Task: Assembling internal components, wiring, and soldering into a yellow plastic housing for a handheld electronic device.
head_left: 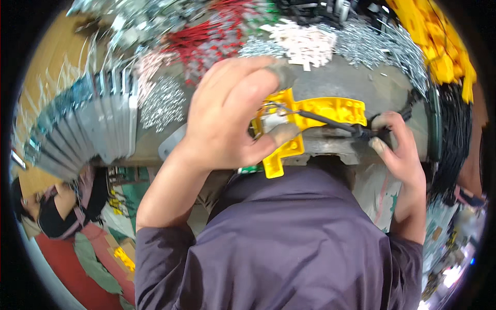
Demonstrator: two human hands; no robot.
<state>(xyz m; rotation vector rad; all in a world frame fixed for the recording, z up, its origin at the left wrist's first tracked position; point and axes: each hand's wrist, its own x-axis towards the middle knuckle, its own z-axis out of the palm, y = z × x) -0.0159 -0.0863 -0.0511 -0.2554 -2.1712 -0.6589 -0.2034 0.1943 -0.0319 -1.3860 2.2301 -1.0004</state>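
Observation:
A yellow plastic housing half (330,109), shaped like a drill or gun body with ribs inside, sits at the near edge of the bench in front of me. Within it are a light metal-looking part (273,122) and thin wires. My left hand (227,111) is spread over its left end, thumb across the inside, fingers apart above; its fingertips are blurred. A black cable (328,121) with a thick sleeve runs from the housing to the right. My right hand (397,147) pinches the cable near that sleeve, beside the handle end.
Piles of red leads (206,41), white pieces (305,44) and silver metal parts (372,44) line the bench's far side. Grey plates (103,124) stand in a row at left. Yellow housings (439,46) and black cables (454,139) are at right. Another person (67,201) is at lower left.

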